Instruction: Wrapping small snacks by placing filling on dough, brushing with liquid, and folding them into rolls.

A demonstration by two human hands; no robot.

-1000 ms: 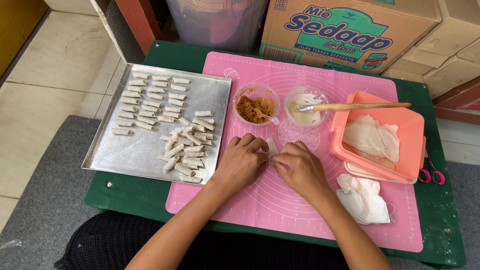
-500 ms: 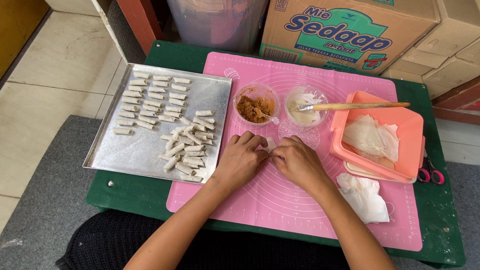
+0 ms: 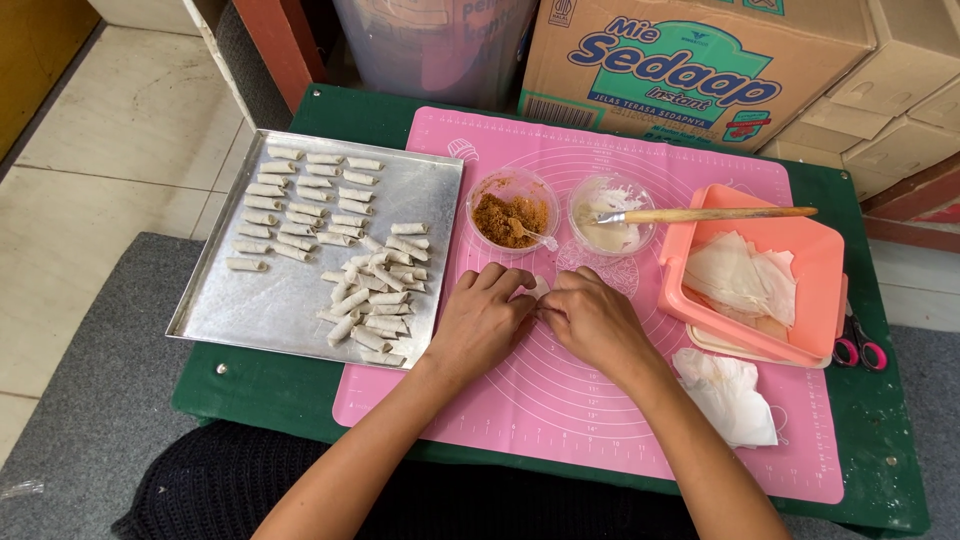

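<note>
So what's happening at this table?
A person's left hand and right hand meet over a small pale wrapper piece on the pink mat. Finished little rolls lie on the metal tray at the left. Behind the hands stand a bowl of brown filling and a bowl with a brush.

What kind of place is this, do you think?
Probably a home food-making corner, low to the floor: a pink mat on a small green table, a metal tray of small rolls, stacked cardboard boxes behind.
</note>
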